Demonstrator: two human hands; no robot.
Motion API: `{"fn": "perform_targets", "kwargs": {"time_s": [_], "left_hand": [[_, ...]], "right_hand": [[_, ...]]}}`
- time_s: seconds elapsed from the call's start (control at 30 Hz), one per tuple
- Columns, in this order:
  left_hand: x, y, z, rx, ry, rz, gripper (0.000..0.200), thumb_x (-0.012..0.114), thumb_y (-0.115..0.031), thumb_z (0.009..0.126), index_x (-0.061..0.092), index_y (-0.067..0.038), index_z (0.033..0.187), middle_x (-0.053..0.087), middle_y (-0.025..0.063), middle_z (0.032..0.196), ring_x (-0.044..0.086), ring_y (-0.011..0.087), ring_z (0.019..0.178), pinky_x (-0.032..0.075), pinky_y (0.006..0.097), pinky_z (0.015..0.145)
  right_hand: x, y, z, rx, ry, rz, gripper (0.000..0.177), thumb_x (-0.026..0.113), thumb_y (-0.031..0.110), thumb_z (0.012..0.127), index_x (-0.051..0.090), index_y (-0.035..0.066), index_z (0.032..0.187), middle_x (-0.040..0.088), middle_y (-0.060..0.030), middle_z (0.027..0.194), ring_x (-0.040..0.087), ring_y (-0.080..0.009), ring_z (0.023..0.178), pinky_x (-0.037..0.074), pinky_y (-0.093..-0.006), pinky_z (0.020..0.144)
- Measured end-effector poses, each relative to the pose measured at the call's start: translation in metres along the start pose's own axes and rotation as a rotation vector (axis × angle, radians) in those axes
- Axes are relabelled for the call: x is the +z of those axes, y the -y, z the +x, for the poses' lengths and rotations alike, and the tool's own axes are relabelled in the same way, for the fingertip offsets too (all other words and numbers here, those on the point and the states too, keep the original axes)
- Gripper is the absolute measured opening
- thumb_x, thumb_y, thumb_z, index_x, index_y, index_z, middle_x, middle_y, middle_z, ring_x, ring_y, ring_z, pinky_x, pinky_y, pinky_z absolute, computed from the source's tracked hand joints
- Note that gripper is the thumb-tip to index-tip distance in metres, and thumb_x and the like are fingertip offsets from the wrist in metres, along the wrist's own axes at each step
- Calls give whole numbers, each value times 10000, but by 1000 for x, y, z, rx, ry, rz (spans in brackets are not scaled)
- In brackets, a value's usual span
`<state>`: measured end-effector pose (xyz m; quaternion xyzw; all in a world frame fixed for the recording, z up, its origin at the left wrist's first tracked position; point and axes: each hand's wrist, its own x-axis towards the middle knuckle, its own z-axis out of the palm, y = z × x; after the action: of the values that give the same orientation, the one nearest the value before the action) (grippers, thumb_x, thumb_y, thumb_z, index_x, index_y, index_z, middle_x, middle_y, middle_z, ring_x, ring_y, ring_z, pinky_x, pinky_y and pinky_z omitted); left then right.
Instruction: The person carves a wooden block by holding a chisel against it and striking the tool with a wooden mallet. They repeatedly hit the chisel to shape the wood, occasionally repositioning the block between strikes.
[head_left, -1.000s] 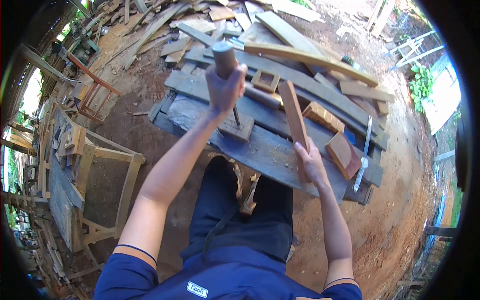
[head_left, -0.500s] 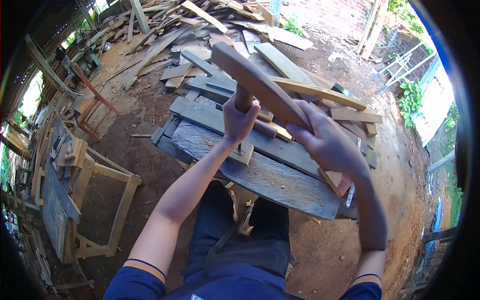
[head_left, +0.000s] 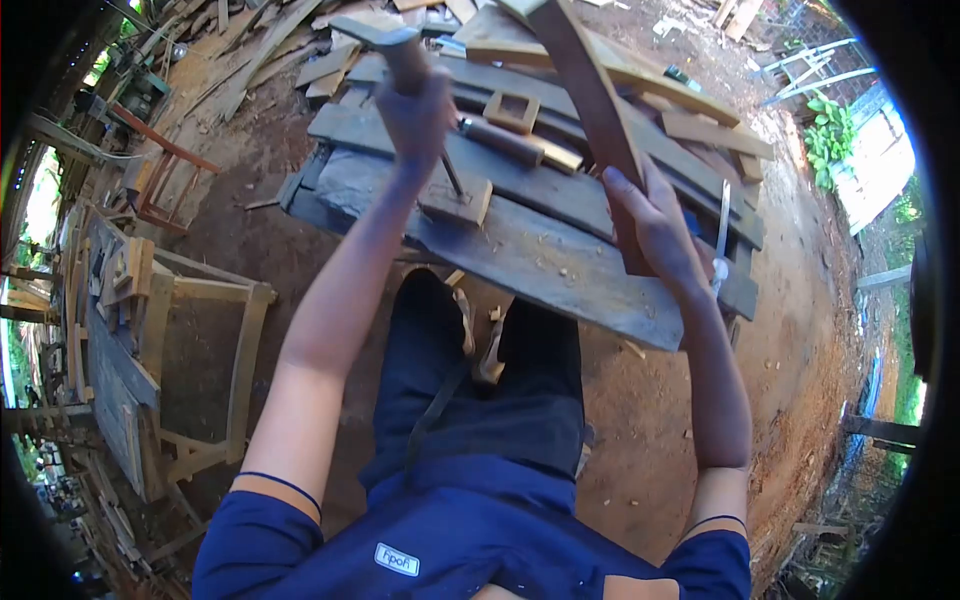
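My left hand (head_left: 415, 120) is closed around the thick handle of a chisel (head_left: 452, 170). The chisel's narrow blade stands tilted, its lower end at a small wooden block (head_left: 458, 203) on the bench. In my right hand (head_left: 655, 220) is a long, flat wooden bar (head_left: 590, 90), gripped near its lower end and angled up to the left, apart from the chisel. Wood chips lie on the worn bench board (head_left: 540, 265) around the block. Behind the block, a tool with a round wooden handle (head_left: 502, 141) lies beside a small square wooden frame (head_left: 512, 112).
Planks (head_left: 650, 85) are stacked at the far side of the bench. A wooden frame table (head_left: 150, 380) and a reddish chair frame (head_left: 165, 165) stand to the left. A pale strip tool (head_left: 723, 220) lies near the bench's right end.
The wooden bar has swung from above the chisel handle out to the right and now points more upright. My left hand still holds the chisel at the block. The view has tilted downward.
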<state>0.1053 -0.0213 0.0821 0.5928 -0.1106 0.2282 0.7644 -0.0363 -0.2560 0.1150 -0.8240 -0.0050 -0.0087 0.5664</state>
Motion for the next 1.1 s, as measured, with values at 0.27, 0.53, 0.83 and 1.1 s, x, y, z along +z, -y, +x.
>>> {"fn": "perform_targets", "kwargs": {"time_s": [0.27,0.53,0.83,1.1], "left_hand": [[-44,-9,17,-187,-370,-340,175,598,-67,774,450,-79,680,438,-14,475,411,95,333,376,261,332],[-6,-19,5,-86,29,-187,125,571,-93,836,467,-91,767,458,13,526,416,107,375,364,285,399],[4,-16,1,-15,185,-105,72,575,-56,841,503,-58,851,466,15,522,425,94,362,367,262,373],[6,-13,2,-14,158,-156,133,590,-46,817,497,-43,721,458,11,469,418,83,335,365,240,338]], "right_hand": [[33,-119,-28,165,-44,-69,506,544,347,934,452,58,1339,629,-158,941,620,-234,809,493,-381,767],[32,-117,-27,224,-14,-57,522,523,367,946,425,75,1368,651,-200,978,660,-265,796,507,-379,717],[32,-117,-26,217,-2,-132,556,525,408,936,416,89,1378,627,-273,1123,610,-394,1084,448,-433,926],[34,-113,-25,202,-5,-216,562,521,424,930,415,102,1378,631,-261,1131,606,-405,1084,445,-447,928]]}}
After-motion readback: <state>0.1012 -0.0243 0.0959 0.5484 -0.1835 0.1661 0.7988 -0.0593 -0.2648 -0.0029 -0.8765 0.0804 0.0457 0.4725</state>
